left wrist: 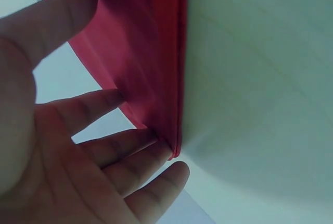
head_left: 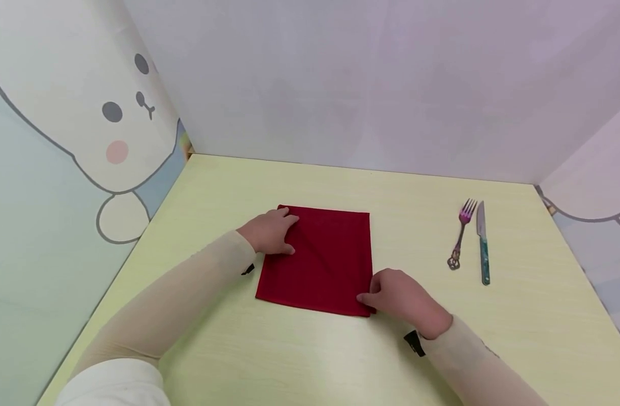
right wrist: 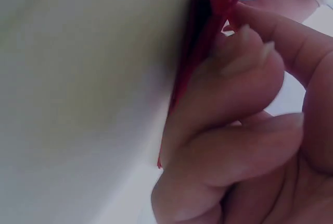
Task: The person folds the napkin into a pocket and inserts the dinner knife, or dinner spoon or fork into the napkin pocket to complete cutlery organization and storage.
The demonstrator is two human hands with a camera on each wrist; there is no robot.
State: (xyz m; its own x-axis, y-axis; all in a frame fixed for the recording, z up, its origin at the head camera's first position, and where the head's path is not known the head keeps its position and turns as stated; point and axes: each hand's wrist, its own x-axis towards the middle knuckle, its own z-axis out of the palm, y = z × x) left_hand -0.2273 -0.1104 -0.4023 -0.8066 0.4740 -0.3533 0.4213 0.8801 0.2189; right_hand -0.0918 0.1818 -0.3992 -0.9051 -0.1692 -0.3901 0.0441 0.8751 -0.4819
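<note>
A dark red cloth napkin (head_left: 325,259), folded into a rough square with layered edges, lies flat on the table. My left hand (head_left: 271,231) rests on its upper left part, fingers spread. In the left wrist view the fingertips of that hand (left wrist: 88,135) touch the napkin (left wrist: 140,52) near a corner. At the lower right corner my right hand (head_left: 401,296) pinches the napkin's edge between thumb and fingers. The right wrist view shows the curled fingers of this hand (right wrist: 229,130) beside the slightly raised, layered edge of the napkin (right wrist: 200,41).
To the right on the pale wooden table (head_left: 300,355) lie a fork (head_left: 462,234) with an ornate handle and a knife (head_left: 483,242) with a green handle, side by side. A pale curtain wall (head_left: 366,84) borders the table's back edge.
</note>
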